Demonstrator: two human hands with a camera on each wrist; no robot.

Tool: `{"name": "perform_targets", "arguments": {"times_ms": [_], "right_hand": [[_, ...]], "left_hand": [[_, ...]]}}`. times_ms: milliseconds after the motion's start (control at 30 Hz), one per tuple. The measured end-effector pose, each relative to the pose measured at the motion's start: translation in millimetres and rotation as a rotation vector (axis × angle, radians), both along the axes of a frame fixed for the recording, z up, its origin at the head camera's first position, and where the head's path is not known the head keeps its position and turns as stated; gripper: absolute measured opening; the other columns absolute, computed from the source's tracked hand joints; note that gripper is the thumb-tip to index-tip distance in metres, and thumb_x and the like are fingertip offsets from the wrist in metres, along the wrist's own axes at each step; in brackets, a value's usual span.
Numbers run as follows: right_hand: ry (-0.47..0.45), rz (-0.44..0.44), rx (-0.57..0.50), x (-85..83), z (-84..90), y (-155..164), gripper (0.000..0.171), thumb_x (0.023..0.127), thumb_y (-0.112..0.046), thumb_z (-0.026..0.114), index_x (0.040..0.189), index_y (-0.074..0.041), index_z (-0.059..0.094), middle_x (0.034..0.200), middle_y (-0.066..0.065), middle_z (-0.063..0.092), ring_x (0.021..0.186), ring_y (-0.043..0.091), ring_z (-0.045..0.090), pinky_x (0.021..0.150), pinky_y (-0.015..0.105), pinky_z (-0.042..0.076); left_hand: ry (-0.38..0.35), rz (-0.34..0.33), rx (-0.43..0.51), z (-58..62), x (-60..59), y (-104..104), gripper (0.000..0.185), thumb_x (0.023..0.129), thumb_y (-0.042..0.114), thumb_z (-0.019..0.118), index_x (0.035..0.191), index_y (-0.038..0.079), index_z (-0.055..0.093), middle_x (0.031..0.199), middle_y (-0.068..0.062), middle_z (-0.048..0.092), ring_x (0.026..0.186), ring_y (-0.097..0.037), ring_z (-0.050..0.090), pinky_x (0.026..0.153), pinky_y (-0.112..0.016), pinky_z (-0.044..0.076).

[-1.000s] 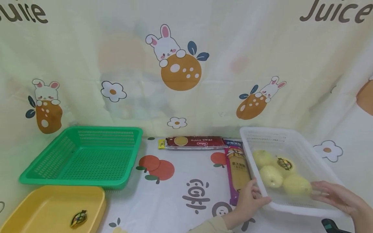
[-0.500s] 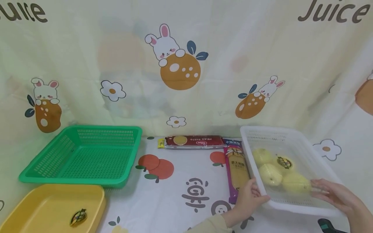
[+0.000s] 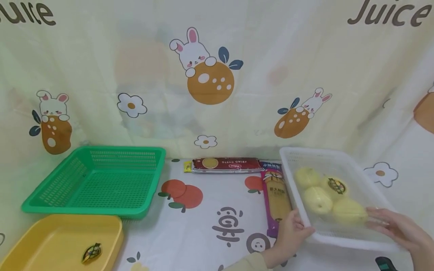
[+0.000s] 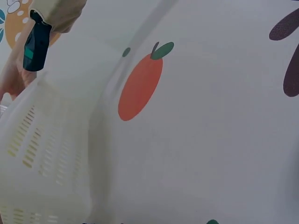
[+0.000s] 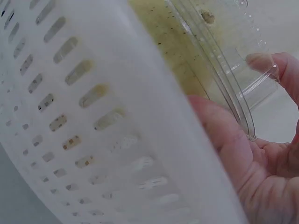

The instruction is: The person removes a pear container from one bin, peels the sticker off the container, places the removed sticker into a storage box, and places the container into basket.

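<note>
A clear plastic box (image 3: 336, 185) of several pale yellow pears (image 3: 318, 200) is inside the white basket (image 3: 356, 242) at the right. My right hand (image 3: 393, 227) pinches the box's near right end; in the right wrist view, the thumb (image 5: 261, 63) lies on one side and the fingers on the other. Curled at the basket's front left corner, my left hand (image 3: 289, 235) grips the rim. The left wrist view shows the basket's slotted wall (image 4: 51, 154) and part of the right hand (image 4: 16, 77), but not the left hand's fingers.
A purple noodle packet (image 3: 276, 195) lies along the basket's left side. Behind it is a red biscuit packet (image 3: 234, 165). To the left are a green basket (image 3: 145, 195) and a yellow tray (image 3: 61, 229) with a dark sticker in it (image 3: 91, 253). A printed curtain hangs behind.
The box of pears has shifted slightly right and up in the head view, along with my right hand. My left hand still grips the basket's corner.
</note>
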State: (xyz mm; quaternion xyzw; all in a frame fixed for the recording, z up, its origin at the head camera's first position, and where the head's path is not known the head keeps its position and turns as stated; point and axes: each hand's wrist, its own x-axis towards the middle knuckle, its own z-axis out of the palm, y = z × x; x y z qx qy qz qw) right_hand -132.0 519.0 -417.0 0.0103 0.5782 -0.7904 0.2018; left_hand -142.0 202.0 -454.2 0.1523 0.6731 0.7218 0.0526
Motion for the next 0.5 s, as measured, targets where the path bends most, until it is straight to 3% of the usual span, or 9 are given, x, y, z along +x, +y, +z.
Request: {"name": "perform_targets", "arguments": {"times_ms": [167, 267, 433, 467, 500], "right_hand": [[-0.073, -0.195, 0.126, 0.1, 5.5, -5.1, 0.034, 0.095, -0.005, 0.039, 0.085, -0.022, 0.067, 0.088, -0.008, 0.057, 0.079, 0.021, 0.061, 0.077, 0.032, 0.046], [-0.048, -0.171, 0.136, -1.3, 8.5, -6.1, 0.035, 0.095, -0.005, 0.039, 0.087, -0.024, 0.067, 0.090, -0.009, 0.057, 0.080, 0.018, 0.061, 0.076, 0.032, 0.047], [0.055, -0.058, 0.078, -3.2, 16.2, 4.7, 0.040, 0.097, -0.005, 0.032, 0.096, -0.021, 0.069, 0.094, -0.013, 0.058, 0.086, 0.014, 0.060, 0.076, 0.031, 0.047], [0.047, -0.079, 0.103, -2.5, 18.9, 8.0, 0.038, 0.097, -0.006, 0.034, 0.094, -0.021, 0.069, 0.092, -0.014, 0.058, 0.084, 0.014, 0.060, 0.077, 0.032, 0.047], [0.056, -0.098, 0.217, -0.3, 22.7, 10.4, 0.028, 0.096, -0.009, 0.039, 0.102, -0.014, 0.067, 0.096, -0.007, 0.059, 0.082, 0.012, 0.060, 0.076, 0.032, 0.047]], "left_hand": [[-0.008, 0.009, -0.011, 2.3, 1.5, -2.1, 0.060, 0.072, 0.005, 0.072, 0.123, -0.008, 0.044, 0.075, 0.009, 0.052, 0.068, -0.001, 0.051, 0.062, -0.016, 0.045], [-0.017, 0.006, -0.027, 2.3, 1.0, -4.4, 0.059, 0.073, 0.007, 0.072, 0.123, -0.006, 0.044, 0.077, 0.010, 0.051, 0.069, -0.001, 0.051, 0.062, -0.016, 0.045], [0.051, -0.031, -0.033, 5.5, -4.9, -5.9, 0.058, 0.076, 0.010, 0.070, 0.125, -0.005, 0.043, 0.078, 0.009, 0.053, 0.068, 0.000, 0.052, 0.060, -0.016, 0.044], [0.064, -0.041, -0.024, 6.6, -6.2, -5.5, 0.058, 0.077, 0.011, 0.069, 0.126, -0.004, 0.042, 0.077, 0.010, 0.054, 0.067, 0.000, 0.052, 0.059, -0.016, 0.044], [0.074, -0.049, -0.013, 7.8, -7.6, -5.0, 0.057, 0.079, 0.013, 0.068, 0.127, -0.002, 0.042, 0.077, 0.010, 0.054, 0.067, 0.000, 0.052, 0.058, -0.016, 0.045]]}}
